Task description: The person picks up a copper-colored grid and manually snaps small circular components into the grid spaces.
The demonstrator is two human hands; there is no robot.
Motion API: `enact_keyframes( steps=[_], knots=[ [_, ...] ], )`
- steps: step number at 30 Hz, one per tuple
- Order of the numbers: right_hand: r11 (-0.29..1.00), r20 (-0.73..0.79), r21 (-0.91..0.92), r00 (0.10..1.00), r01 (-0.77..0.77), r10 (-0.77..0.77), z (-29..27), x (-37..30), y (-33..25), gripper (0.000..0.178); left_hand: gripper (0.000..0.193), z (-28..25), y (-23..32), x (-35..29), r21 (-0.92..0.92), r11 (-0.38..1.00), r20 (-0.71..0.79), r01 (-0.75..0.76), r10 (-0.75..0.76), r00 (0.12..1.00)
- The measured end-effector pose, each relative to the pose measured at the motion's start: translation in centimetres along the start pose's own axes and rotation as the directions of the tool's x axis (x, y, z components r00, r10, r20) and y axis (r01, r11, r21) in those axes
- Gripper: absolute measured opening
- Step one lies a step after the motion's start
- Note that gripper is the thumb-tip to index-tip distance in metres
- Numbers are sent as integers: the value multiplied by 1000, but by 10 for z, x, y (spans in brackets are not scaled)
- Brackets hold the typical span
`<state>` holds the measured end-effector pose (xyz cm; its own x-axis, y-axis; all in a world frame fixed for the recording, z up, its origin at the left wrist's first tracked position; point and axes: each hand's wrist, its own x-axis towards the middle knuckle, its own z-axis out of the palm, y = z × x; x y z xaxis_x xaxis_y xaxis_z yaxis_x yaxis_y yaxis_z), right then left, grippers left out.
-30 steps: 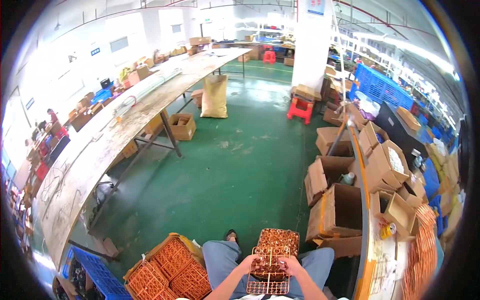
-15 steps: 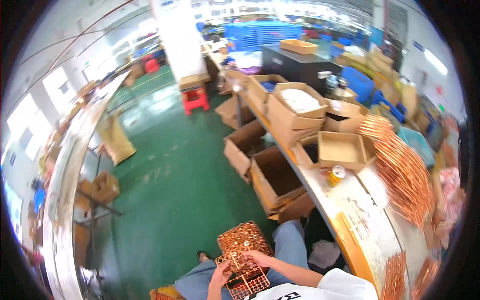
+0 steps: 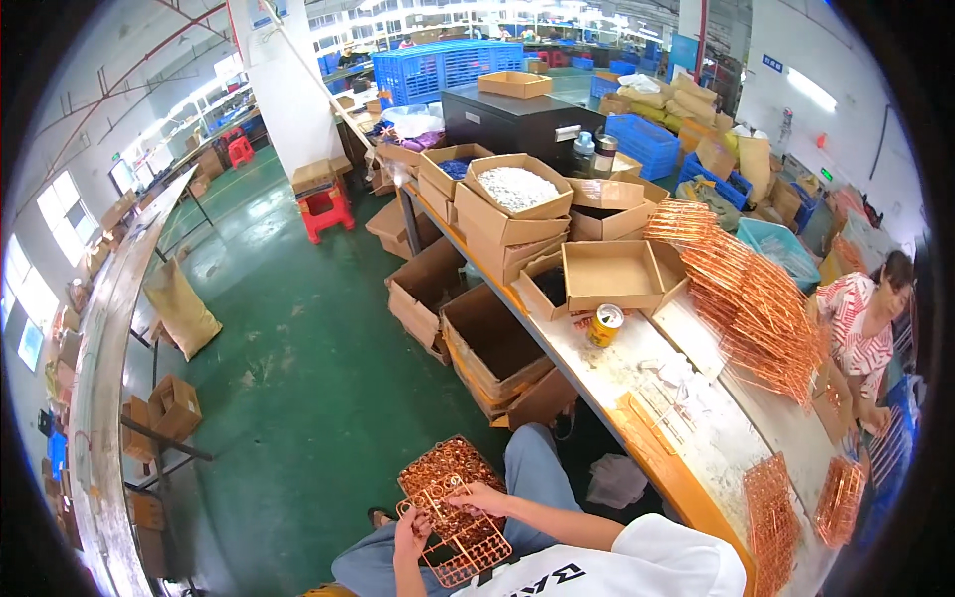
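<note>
Over my lap is a copper-coloured lattice frame, like a moulded sprue with thin bars and rings. My left hand grips its left side with closed fingers. My right hand pinches at its upper part, fingers closed on the frame; the exact spot under the fingertips is too small to make out. Just beyond the hands, between my knees, sits a container of small shiny copper-coloured pieces, partly covered by the frame.
A long workbench on my right bears a yellow can, cardboard boxes and a heap of copper-coloured frames. Open cartons stand below it. A co-worker is at the far right. Another bench runs along the left.
My view has turned right, so the scene sits further left and a co-worker shows at the right edge. Both hands stay on the frame over the container.
</note>
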<state>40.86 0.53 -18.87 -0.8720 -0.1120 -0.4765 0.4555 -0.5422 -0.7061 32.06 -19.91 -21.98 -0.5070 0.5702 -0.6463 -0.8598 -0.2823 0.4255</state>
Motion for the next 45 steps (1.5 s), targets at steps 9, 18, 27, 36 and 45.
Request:
enact_keyframes(
  steps=[9,18,27,36,45],
  knots=[
    [961,134,274,991,-46,9,-8,4,-2,30,18,7,6,-7,70,997,33,-17,15,999],
    [944,11,287,986,-162,166,10,1,-26,51,18,24,4,-30,295,955,-80,-19,44,996],
    [994,-86,31,991,-103,105,5,8,-21,8,20,32,1,-41,311,949,-8,-48,53,999],
    [963,36,204,985,-174,171,2,6,-24,12,31,35,11,-46,-12,997,-67,-74,73,995],
    [862,-241,-483,923,156,-302,16,7,-20,18,12,41,20,-31,372,914,-81,-164,208,975]
  ],
)
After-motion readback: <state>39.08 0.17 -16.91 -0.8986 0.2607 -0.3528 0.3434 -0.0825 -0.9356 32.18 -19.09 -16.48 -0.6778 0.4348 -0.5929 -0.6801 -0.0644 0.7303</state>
